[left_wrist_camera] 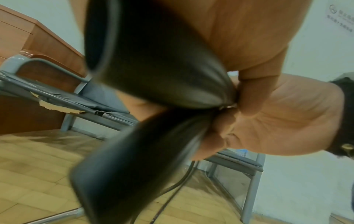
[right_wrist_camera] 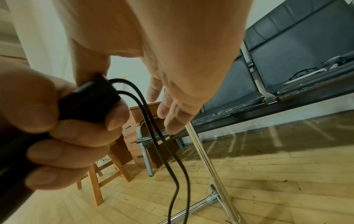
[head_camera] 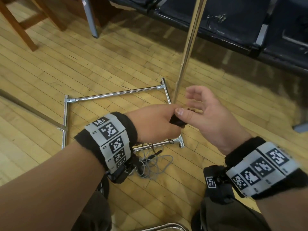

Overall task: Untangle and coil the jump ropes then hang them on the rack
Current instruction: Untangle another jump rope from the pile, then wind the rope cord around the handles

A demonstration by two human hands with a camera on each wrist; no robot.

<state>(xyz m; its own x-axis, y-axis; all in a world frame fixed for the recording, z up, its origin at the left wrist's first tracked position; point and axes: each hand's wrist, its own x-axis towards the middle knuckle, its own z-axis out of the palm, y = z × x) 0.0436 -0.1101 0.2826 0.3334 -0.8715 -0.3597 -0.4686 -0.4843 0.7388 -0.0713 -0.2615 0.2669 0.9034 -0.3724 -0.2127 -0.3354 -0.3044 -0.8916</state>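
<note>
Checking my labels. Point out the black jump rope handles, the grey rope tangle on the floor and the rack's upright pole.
black jump rope handles (right_wrist_camera: 90,100): right wrist view, on the handle end where the cords exit.
grey rope tangle (head_camera: 155,165): head view, on its loops.
upright pole (head_camera: 188,47): head view, mid-shaft.

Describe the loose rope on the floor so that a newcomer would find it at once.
Start at the chrome rack base on the wooden floor. Just outside its near bar, below the left hand, lies a grey rope in a tangled heap. The black handles in that hand trail black cords, not grey.

Waiting room, black bench seats (head_camera: 216,22), wooden desk (left_wrist_camera: 38,45), parquet floor (head_camera: 66,64)
</note>
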